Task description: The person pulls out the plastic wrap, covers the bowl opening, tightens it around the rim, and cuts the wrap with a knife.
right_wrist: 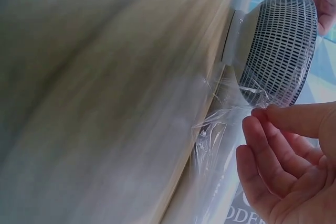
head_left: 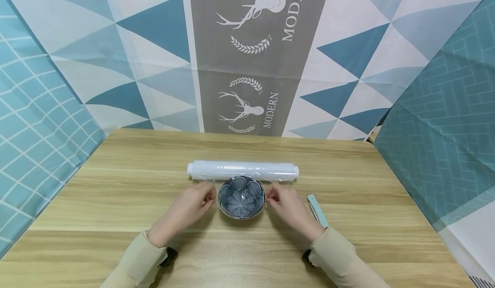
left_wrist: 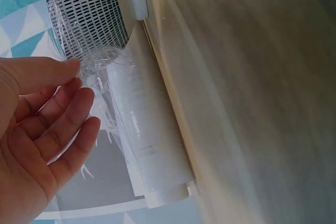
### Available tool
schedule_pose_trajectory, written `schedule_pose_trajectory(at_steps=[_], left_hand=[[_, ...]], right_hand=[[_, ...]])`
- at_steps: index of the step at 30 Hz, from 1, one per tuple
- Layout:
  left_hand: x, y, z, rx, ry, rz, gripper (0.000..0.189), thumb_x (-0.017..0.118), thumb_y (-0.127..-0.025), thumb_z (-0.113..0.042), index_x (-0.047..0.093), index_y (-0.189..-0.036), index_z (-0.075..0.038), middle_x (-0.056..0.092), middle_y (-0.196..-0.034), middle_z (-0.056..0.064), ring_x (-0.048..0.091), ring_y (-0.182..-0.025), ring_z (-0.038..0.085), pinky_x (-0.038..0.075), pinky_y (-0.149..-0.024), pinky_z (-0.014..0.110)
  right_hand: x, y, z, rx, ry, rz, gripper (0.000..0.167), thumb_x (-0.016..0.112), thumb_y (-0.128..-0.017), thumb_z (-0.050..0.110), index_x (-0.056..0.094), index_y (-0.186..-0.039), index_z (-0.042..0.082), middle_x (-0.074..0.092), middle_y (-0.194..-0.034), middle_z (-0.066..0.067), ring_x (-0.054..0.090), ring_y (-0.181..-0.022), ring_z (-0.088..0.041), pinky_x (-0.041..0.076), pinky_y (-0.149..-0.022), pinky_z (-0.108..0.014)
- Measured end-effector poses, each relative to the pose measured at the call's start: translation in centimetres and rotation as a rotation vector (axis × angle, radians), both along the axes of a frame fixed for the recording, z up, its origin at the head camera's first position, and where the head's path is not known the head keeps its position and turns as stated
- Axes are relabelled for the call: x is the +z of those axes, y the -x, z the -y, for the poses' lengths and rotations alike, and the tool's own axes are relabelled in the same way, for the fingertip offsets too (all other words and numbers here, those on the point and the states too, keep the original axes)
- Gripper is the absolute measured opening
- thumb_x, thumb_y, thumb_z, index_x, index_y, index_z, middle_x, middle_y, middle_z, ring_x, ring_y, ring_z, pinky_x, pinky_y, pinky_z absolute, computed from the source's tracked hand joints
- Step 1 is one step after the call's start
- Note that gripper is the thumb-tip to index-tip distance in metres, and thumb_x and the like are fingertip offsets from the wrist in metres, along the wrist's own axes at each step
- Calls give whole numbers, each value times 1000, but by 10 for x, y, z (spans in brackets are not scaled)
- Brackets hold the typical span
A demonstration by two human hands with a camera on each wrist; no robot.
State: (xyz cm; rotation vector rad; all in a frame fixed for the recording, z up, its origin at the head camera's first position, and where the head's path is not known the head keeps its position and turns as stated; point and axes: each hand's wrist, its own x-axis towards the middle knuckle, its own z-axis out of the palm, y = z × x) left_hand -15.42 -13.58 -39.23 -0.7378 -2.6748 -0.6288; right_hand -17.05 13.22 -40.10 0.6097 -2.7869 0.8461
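A dark blue patterned bowl (head_left: 241, 197) stands upright on the table between the hands. Clear cling film (right_wrist: 205, 140) lies over its mouth and hangs crumpled at its sides. At the bowl's left rim my left hand (head_left: 189, 208) pinches the film between thumb and fingertips. My right hand (head_left: 290, 206) does the same at the right rim, with the film edge gathered at the thumb and forefinger. Just behind the bowl lies the white cling film roll (head_left: 243, 170). From the wrist views, the bowl's outside (left_wrist: 86, 11) shows a dark dashed pattern on white.
To the right of my right hand lies a light blue, slim-handled tool (head_left: 317, 209), partly behind the wrist. The wooden table (head_left: 147, 159) ends at a patterned cloth backdrop (head_left: 247, 64), with tile-print sheets at both sides.
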Motion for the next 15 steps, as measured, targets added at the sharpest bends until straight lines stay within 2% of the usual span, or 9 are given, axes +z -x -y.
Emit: schedule_pose_trajectory(at_steps=[7, 15], left_hand=[[0, 1, -4, -7, -18, 21, 19, 67, -72, -1, 55, -76, -15, 57, -73, -7, 55, -68, 7, 48, -62, 18], [-1, 2, -10, -31, -14, -30, 22, 65, -69, 3, 53, -74, -15, 57, -71, -6, 55, -66, 8, 47, -60, 20]], right_hand=[[1, 1, 7, -5, -7, -13, 18, 66, -72, -2, 56, -79, 12, 63, -74, 2, 56, -68, -8, 49, -63, -21], [3, -4, 10, 13, -42, -43, 21, 62, -70, -4, 52, -78, 13, 58, -69, 3, 50, -61, -7, 44, -54, -19]])
